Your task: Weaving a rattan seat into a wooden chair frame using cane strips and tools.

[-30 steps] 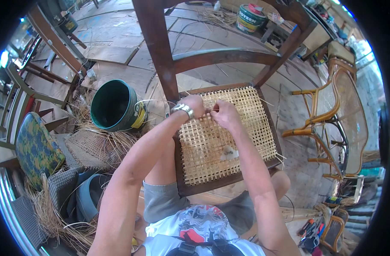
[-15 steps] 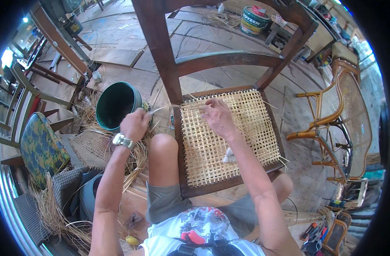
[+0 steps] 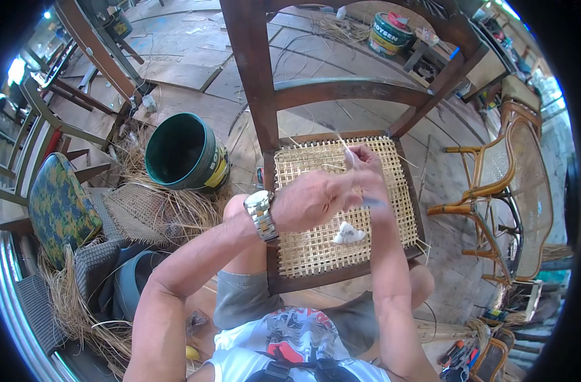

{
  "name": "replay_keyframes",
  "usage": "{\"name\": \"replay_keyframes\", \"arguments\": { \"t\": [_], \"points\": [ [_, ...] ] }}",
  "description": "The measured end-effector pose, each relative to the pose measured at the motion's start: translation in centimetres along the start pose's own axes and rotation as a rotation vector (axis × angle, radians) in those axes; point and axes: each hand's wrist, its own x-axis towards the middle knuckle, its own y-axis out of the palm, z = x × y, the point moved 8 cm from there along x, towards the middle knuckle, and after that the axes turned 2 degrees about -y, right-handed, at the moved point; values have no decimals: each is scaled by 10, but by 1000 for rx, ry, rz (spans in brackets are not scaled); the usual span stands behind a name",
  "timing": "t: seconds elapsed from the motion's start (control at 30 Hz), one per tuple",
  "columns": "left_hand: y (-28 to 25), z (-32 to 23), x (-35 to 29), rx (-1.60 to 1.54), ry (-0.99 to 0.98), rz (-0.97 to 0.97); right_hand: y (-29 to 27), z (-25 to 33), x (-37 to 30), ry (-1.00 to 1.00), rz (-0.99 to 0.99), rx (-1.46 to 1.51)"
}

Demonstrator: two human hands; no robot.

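Across my lap stands a dark wooden chair [image 3: 255, 83] with a woven cane seat [image 3: 297, 254] of pale open mesh. My left hand [image 3: 316, 197], a metal watch on its wrist, reaches over the seat and crosses in front of my right wrist. Its fingers are curled and blurred, and a smeared blue-grey thing [image 3: 373, 202] shows at their tips. Beyond it, my right hand [image 3: 367, 159] pinches a thin cane strand [image 3: 339, 135] above the seat's far part; my left hand partly hides it. A crumpled white cloth-like piece [image 3: 349, 234] lies on the mesh.
A green bucket [image 3: 179, 153] stands left of the chair, beside loose cane fibre [image 3: 80, 299] and a camouflage cushion [image 3: 64, 204]. A rattan chair [image 3: 519, 191] lies at the right. Farther back is a paint pail [image 3: 389, 35]; tools [image 3: 459, 356] sit at lower right.
My left hand has swung from beside the bucket rightward over the seat. My right hand has shifted right and slightly away from me. The view has shifted slightly.
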Motion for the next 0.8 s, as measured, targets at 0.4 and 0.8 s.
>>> {"name": "replay_keyframes", "arguments": {
  "t": [0.4, 0.8],
  "points": [
    [-11, 141, 7, 927, -630, 220, 23, 6, -4, -22, 4, -686],
    [3, 183, 16, 809, -746, 436, 29, 4, 1, -60, 65, -776]
  ]
}}
